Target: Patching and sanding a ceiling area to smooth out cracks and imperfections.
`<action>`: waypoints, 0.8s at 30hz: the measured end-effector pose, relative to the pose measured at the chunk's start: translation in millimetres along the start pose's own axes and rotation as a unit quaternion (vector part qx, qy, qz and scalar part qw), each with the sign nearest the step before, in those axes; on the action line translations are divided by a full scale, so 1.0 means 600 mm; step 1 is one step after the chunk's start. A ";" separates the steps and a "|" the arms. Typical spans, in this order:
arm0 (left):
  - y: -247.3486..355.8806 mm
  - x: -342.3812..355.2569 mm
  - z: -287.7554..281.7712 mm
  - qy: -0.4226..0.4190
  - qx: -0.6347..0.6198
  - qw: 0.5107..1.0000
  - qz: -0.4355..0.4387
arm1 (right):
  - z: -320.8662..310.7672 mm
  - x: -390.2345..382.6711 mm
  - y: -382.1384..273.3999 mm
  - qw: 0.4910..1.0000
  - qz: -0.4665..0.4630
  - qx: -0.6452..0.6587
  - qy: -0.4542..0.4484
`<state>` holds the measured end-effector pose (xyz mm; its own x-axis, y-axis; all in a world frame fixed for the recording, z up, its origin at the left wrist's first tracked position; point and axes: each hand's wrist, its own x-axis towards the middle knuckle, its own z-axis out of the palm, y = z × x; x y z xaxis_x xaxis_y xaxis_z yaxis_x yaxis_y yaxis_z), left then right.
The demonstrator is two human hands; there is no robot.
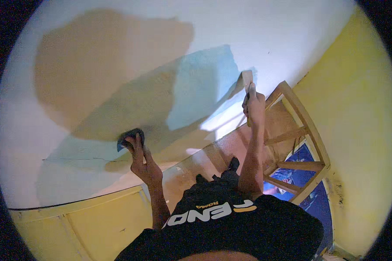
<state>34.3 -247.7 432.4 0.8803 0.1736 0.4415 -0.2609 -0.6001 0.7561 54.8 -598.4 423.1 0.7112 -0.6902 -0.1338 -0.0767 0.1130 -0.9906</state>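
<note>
Ahead of me stands a white wall (265, 26) with a large light blue patch (196, 95). My right hand (255, 104) is closed round the handle of a putty knife (247, 77), its blade by the patch's upper right edge. Lower left, my left hand (141, 157) has its fingers on a dark, rounded piece (134, 134), held at or close to the wall; its exact kind is unclear. A brown-looking shadow covers part of the wall and the patch.
To the right, a wooden frame with crossbars (307, 126) stands beside a yellow wall (357, 100). Blue material (311, 200) shows behind its bars. Yellow panels (104, 222) lie lower left. A reddish-brown surface (226, 150) runs below the white wall.
</note>
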 end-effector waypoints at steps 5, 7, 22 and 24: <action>0.015 0.004 0.001 0.021 0.001 0.999 0.042 | -0.001 0.001 0.000 1.000 -0.016 0.023 -0.012; 0.011 0.001 -0.004 0.002 0.005 1.000 0.030 | -0.005 -0.004 0.001 1.000 -0.003 -0.025 0.003; -0.006 0.003 -0.005 -0.007 0.006 1.000 0.000 | -0.012 0.012 -0.011 1.000 0.005 0.005 -0.015; 0.000 0.001 -0.005 -0.003 0.006 1.000 0.014 | -0.016 0.023 -0.006 1.000 -0.021 0.021 -0.009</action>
<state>33.9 -245.1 434.0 0.8750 0.1519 0.4597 -0.2812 -0.6134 0.7380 58.0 -615.4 424.4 0.7261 -0.6815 -0.0913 -0.0179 0.1140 -0.9933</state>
